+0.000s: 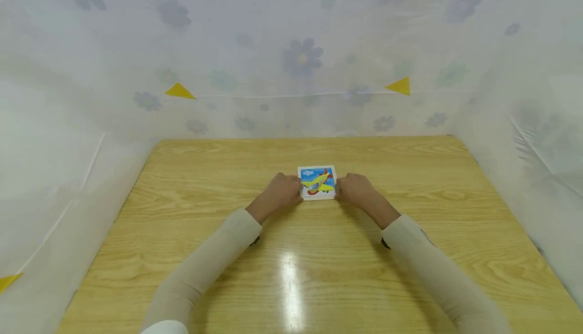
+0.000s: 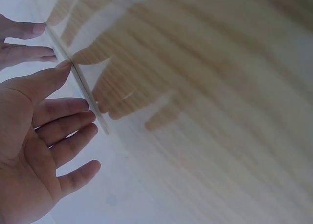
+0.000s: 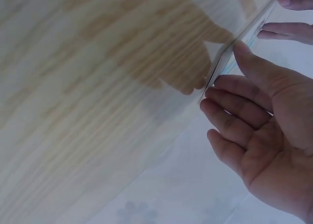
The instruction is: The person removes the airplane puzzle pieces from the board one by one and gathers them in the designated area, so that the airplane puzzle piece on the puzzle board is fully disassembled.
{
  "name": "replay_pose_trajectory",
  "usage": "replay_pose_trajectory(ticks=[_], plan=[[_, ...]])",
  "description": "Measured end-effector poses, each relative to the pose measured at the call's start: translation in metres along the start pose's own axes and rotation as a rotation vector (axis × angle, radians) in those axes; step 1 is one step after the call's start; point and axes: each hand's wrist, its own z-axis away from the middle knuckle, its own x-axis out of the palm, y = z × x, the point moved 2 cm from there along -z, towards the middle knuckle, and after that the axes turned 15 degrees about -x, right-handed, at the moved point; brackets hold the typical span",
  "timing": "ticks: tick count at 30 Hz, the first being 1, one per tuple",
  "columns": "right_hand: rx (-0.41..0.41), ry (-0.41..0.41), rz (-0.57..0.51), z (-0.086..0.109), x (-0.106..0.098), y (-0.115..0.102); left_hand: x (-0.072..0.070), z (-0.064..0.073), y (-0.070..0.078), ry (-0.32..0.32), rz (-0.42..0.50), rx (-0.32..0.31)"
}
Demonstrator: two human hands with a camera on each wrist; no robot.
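So there's a small, squarish airplane picture board [image 1: 318, 182] on the table, a bit toward the far side and roughly centered left to right. It's got a white border and a yellow plane with a red nose and red on the tail, set on blue sky with a white cloud. It sits right between the two hands, with the left hand [image 1: 286, 190] on its left edge and the right hand [image 1: 357, 189] on its right edge, so the picture itself is pretty much uncovered.

Both hands are pinching the board by its sides: thumb tips at the near corners, fingers along the side edges, and in the wrist views the outer fingers are a bit spread and loosely bent. Can't tell if the board is dead flat or tipped a hair.

Both arms come in from the near side in long beige sleeves [image 1: 214, 258]. The table [image 1: 346, 283] is shiny light wood grain, and the wrist cams catch the hands reflected in it. Behind it hangs a whitish sheet [image 1: 237, 55] with faded flowers and a couple of yellow triangles [image 1: 180, 91].
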Motion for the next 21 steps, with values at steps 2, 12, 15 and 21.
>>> replay_pose_trajectory(ticks=[2, 12, 15, 21], plan=[[-0.001, -0.010, 0.000, 0.004, 0.001, -0.001, 0.000, 0.001, 0.003, -0.009, -0.013, 0.017], [0.023, 0.021, -0.018, 0.018, 0.001, -0.009, -0.006, 0.009, 0.013, -0.053, -0.019, 0.034], [0.037, 0.013, -0.009, 0.021, 0.000, -0.011, -0.007, 0.010, 0.015, -0.055, -0.005, 0.033], [0.057, -0.003, 0.009, 0.027, 0.000, -0.014, -0.008, 0.014, 0.019, -0.057, 0.009, 0.044]])
